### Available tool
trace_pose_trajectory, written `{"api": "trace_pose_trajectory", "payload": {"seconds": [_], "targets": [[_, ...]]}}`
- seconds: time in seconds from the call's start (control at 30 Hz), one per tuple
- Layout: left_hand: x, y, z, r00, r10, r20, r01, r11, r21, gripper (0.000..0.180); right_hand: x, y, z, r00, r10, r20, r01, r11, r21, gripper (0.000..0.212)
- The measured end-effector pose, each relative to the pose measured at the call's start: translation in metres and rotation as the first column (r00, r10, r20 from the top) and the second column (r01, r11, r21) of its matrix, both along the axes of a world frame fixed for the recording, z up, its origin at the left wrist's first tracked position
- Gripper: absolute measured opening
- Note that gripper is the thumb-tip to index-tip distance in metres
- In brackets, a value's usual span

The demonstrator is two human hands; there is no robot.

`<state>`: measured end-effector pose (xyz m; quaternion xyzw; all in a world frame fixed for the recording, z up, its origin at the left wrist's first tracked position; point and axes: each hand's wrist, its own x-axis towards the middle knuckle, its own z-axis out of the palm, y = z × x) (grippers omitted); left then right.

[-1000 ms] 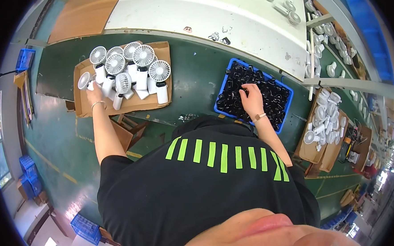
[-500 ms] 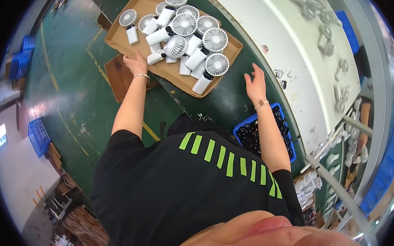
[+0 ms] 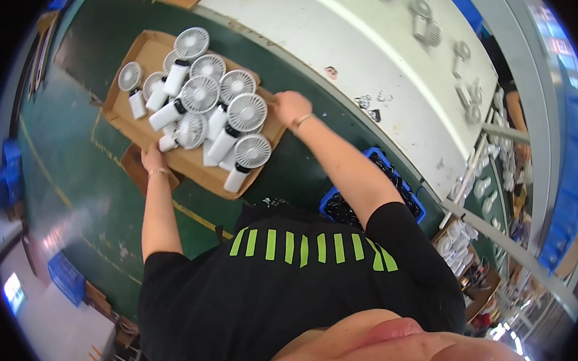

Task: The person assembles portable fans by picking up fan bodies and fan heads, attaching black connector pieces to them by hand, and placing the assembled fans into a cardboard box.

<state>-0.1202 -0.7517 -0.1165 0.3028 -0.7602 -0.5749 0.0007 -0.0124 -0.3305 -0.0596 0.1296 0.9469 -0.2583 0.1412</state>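
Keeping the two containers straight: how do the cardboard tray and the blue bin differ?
The cardboard tray is brown, the blue bin blue. The tray holds white handheld fans; the bin holds small black parts. The left hand and right hand are at the tray's edges, while neither is on the bin. Both are open-topped.

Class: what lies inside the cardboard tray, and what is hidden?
White handheld fans lie heaped in the cardboard tray, with bare cardboard showing at its left end. Overlapping fans partly hide lower ones; whatever lies beneath the pile cannot be seen.
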Motion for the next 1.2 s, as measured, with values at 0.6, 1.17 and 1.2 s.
{"api": "trace_pose_trajectory", "payload": {"seconds": [0.6, 1.17, 1.2], "targets": [[0.100, 0.283, 0.108, 0.920, -0.280, -0.274, 0.265, 0.960, -0.093, 0.028, 0.127, 0.201, 0.087, 0.733, -0.410, -0.543, 0.417, 0.901, -0.118, 0.016], [0.250, 0.561, 0.139, 0.252, -0.917, 0.309, 0.815, 0.373, 0.443, 0.032, 0.385, 0.584, -0.003, 0.290, -0.809, -0.510, 0.952, 0.299, 0.068, 0.044], [0.252, 0.560, 0.139, 0.132, -0.907, 0.400, 0.744, 0.357, 0.564, 0.030, 0.383, 0.600, -0.009, 0.263, -0.877, -0.402, 0.965, 0.231, 0.126, 0.060]]}}
